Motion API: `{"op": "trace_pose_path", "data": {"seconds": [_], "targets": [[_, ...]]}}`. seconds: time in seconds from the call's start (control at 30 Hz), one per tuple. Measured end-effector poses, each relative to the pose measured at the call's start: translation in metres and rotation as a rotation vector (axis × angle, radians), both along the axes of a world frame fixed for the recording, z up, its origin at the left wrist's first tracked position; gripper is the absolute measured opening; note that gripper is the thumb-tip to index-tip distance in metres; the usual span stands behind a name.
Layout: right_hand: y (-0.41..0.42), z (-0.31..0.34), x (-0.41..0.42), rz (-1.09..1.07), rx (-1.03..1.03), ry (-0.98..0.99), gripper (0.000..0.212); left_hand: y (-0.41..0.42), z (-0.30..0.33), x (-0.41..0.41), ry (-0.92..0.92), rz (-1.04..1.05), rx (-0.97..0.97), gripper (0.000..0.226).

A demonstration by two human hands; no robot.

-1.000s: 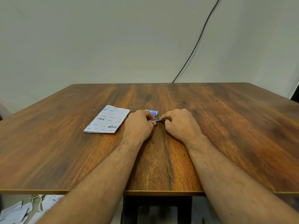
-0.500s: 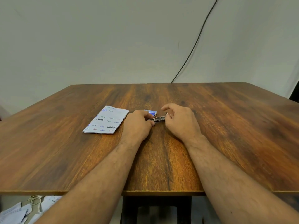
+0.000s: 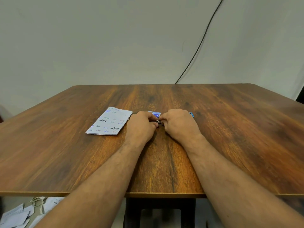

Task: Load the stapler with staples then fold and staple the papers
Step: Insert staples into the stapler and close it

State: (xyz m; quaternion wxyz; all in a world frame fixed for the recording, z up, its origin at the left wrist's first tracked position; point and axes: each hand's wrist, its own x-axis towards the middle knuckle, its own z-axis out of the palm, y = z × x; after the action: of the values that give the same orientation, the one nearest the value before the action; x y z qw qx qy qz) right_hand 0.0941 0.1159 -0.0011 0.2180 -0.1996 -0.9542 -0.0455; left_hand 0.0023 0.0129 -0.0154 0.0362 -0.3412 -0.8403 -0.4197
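Note:
A small metal stapler (image 3: pixel 158 121) lies on the wooden table (image 3: pixel 230 129) between my two hands, mostly hidden by fingers. My left hand (image 3: pixel 141 125) grips its left end. My right hand (image 3: pixel 178 123) has its fingers closed on the right end. Just behind the fingers sits a small blue staple box (image 3: pixel 154 114). A blue piece (image 3: pixel 191 114) peeks out past my right hand. A folded stack of papers (image 3: pixel 109 120) with handwriting lies to the left of my left hand.
A black cable (image 3: pixel 202 38) runs down the wall behind the table. Loose papers and a cord (image 3: pixel 21 213) lie on the floor at the lower left, below the table's front edge.
My right hand, which had lifted its fingers off half a second ago, has closed back down on the stapler. My left hand has stayed put.

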Motion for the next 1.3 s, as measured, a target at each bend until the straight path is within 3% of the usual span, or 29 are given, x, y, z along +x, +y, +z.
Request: {"op": "trace_pose_path", "data": {"seconds": [0.23,0.57,0.8,1.07,1.3], "targets": [[0.000,-0.002,0.002,0.008,-0.083,0.051,0.029,0.000,0.001,-0.001,-0.035,-0.003,0.013,0.016],[0.004,-0.002,0.011,-0.130,-0.352,0.271,0.029,-0.001,0.000,-0.001,-0.072,0.018,0.031,0.036],[0.007,0.000,0.013,-0.172,-0.512,0.284,0.049,-0.002,0.003,-0.005,-0.192,0.087,0.191,0.041],[0.016,-0.007,0.011,-0.180,-0.565,0.400,0.024,-0.009,0.006,-0.008,-0.334,0.149,0.392,0.035],[0.019,-0.004,0.013,-0.004,-0.695,0.630,0.026,-0.009,0.007,-0.008,-0.319,0.170,0.422,0.037]]}}
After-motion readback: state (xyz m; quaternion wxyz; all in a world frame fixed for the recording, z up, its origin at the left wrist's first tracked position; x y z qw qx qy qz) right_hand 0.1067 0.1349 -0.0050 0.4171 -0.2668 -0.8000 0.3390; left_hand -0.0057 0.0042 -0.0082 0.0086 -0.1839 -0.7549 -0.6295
